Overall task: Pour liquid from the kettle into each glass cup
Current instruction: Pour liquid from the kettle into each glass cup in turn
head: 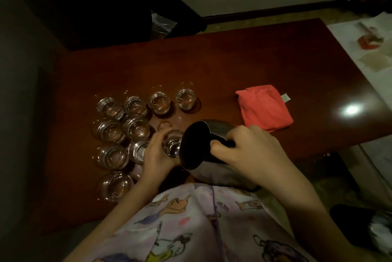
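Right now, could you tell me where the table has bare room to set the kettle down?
The far half of the table beyond the glass cups is bare, and so is the strip between the cups and the red cloth. The near left is crowded with cups, where the left hand steadies one beside the tilted kettle.

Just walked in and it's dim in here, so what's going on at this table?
A person is pouring drinks. The right hand holds a metal kettle by its handle, tilted towards a glass cup that the left hand steadies. Other glass cups stand in rows on the dark red table, and a folded red cloth lies to the right.
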